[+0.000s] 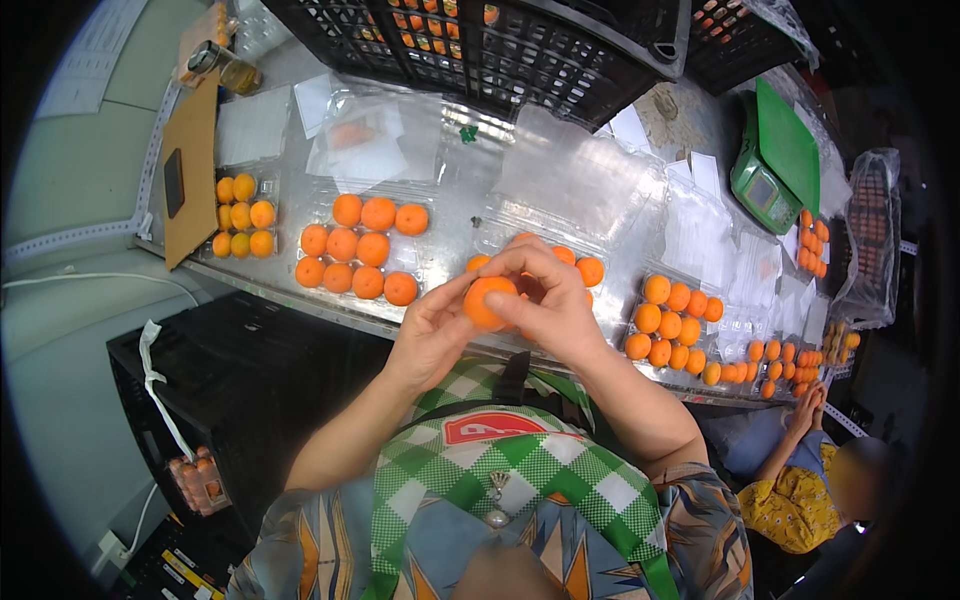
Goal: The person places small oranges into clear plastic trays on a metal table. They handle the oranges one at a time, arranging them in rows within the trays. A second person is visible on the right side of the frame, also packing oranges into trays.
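Note:
An orange citrus fruit [487,303] is held up between my two hands over the near edge of the metal table. My left hand [437,322] has its fingers on the fruit's left side. My right hand [551,296] presses its thumb on the front of the fruit, with the fingers curled over behind. Beneath and behind my hands lies an open clear plastic clamshell tray [487,229] with several fruits, partly hidden by my hands. More orange fruits [342,245] fill rows in a tray to the left, and others [670,325] stand in a tray to the right.
Black plastic crates [480,56] with fruit stand at the back. A green scale [772,165] is at the right, a cardboard sheet [191,180] and a glass jar [238,75] at the left. Paper sheets [697,232] lie on the table. A co-worker in a yellow sleeve [795,510] is at the lower right.

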A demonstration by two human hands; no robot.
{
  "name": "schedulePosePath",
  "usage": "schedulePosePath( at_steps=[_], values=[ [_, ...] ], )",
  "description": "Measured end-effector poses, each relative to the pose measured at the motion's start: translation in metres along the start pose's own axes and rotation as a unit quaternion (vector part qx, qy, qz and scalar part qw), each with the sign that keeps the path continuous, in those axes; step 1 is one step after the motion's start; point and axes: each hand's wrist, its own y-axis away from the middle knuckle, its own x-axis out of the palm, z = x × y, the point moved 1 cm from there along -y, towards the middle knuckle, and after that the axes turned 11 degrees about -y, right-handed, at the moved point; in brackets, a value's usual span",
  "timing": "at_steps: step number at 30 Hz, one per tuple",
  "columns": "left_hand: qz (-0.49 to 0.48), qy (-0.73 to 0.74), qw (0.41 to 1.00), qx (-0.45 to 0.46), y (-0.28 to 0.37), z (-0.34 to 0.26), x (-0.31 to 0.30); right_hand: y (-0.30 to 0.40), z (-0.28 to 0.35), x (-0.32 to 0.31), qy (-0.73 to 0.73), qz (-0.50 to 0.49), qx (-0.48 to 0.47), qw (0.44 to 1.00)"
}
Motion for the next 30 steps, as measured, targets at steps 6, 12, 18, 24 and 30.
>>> schedulePosePath(
  at_steps=[6, 12, 18, 24, 30],
  values=[
    [-0.008, 0.001, 1.0, -0.016, 0.003, -0.001, 0.003, -0.002, 0.0, -0.002, -0.062, -0.017, 0.032, 0.997],
    [-0.02, 0.013, 0.999, -0.048, 0.002, -0.004, 0.001, -0.002, -0.003, -0.005, -0.039, -0.01, 0.039, 0.998],
    [-0.009, 0.018, 0.997, -0.079, -0.001, -0.002, -0.006, 0.01, 0.014, -0.004, 0.15, 0.029, -0.079, 0.985],
    [-0.025, -0.034, 0.996, -0.084, -0.001, 0.008, -0.003, 0.021, 0.001, -0.015, 0.111, 0.016, -0.04, 0.993],
    [-0.011, -0.002, 0.997, -0.075, -0.002, 0.008, 0.001, 0.026, 0.002, -0.014, 0.117, -0.006, -0.06, 0.991]
  ],
)
